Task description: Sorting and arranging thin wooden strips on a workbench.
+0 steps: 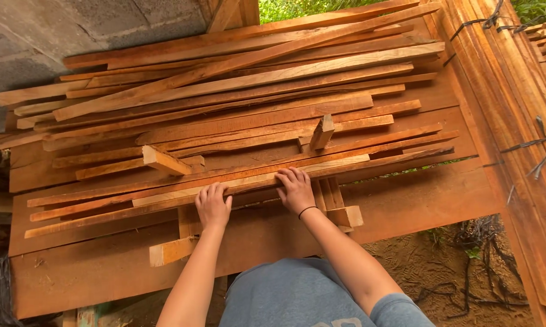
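A long, pale wooden strip (249, 180) lies on top of the stack of reddish-brown wooden slats (236, 103), near the front edge of the bench (103, 266). The strip is thin and narrow, lighter in colour than most slats around it, and it runs from the lower left up to the right at a slight angle. Its right end reaches past the middle of the stack.

The left hand (213, 206) lies flat, palm down, on the left part of this strip. Its fingers (209, 192) are straight and held close together, pointing away from the person, and they press on the wood without closing around it. The left forearm comes up from the bottom edge of the view.

The right hand (296, 191) rests palm down further right on the same strip. Its fingers (291, 177) are slightly spread and a little bent over the far edge of the strip. A thin black band (307, 210) is around the right wrist.

Short wooden blocks (164, 160) lie loose on the stack, and one more block (173, 250) is at the front edge of the bench, below the left hand. Bundled slats (515, 121) stand along the right side.
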